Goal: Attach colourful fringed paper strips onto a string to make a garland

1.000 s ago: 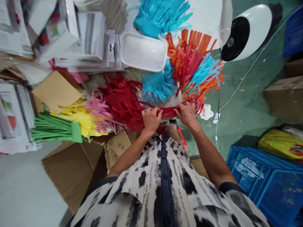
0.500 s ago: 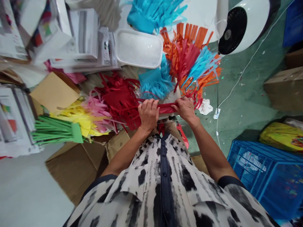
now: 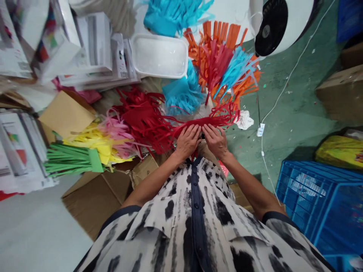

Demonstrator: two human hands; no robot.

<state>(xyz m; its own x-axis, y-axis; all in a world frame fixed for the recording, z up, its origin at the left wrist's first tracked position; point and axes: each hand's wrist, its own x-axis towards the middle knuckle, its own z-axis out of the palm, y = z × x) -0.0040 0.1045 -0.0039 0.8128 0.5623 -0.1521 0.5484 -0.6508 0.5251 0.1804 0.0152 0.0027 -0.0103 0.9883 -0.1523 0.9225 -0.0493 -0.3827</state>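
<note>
Both my hands lie close together on a red fringed paper strip (image 3: 202, 121), which runs from under my palms up to the right. My left hand (image 3: 187, 142) presses on its lower edge, fingers curled over it. My right hand (image 3: 215, 141) sits beside it on the same strip. Just left of them is a heap of red paper fringe (image 3: 141, 117). Above my hands are blue fringe (image 3: 181, 94) and orange fringe (image 3: 227, 41) with red and blue strands. Yellow and pink fringe (image 3: 102, 145) and green fringe (image 3: 70, 160) lie further left.
A white plastic tub (image 3: 160, 56) stands above the blue fringe, beside stacked white packets (image 3: 93, 49). Flattened cardboard (image 3: 96, 200) lies below left. On the green floor to the right are a crumpled tissue (image 3: 244, 120), a white cable (image 3: 283, 83), a fan (image 3: 283, 22) and a blue crate (image 3: 314, 200).
My hands have moved together from gripping the strip's two ends to lying side by side on it. The strip's red fringe now shows to the right, and the view has shifted slightly.
</note>
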